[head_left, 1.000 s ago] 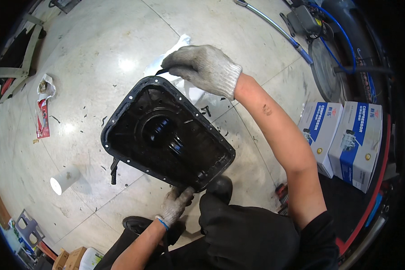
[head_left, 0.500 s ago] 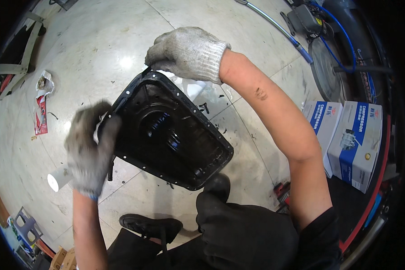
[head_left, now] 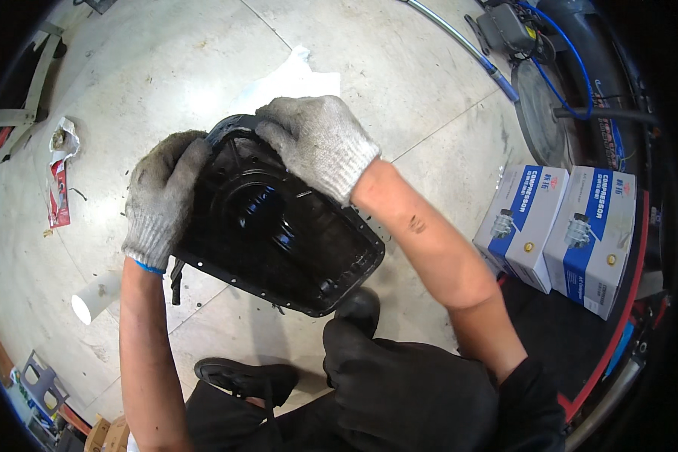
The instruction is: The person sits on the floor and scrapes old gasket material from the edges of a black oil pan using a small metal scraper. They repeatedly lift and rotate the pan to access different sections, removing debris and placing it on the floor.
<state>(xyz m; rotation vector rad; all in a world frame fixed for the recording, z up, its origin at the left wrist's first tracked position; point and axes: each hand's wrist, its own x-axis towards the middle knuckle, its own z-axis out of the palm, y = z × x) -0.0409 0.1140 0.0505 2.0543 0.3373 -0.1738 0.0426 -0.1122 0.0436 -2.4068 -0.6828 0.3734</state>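
Head view: left grip (head_left: pixel 166 188) closed on the left rim of the black pan (head_left: pixel 309 248), thumb inside. Pan is mid-view, over the floor (head_left: pixel 422 98); can't tell if its near end rests on anything. Probably stiff, moderate weight, slick where the inside shines. Best hold: drilled flange (head_left: pixel 248 288), opposite sides. Right grip (head_left: pixel 313 143) curled at far rim, fingertips hidden, can't tell if clamped.

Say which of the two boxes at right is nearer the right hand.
The left box of the pair; it stands toward the right hand, while the other box sits beyond it, farther right.
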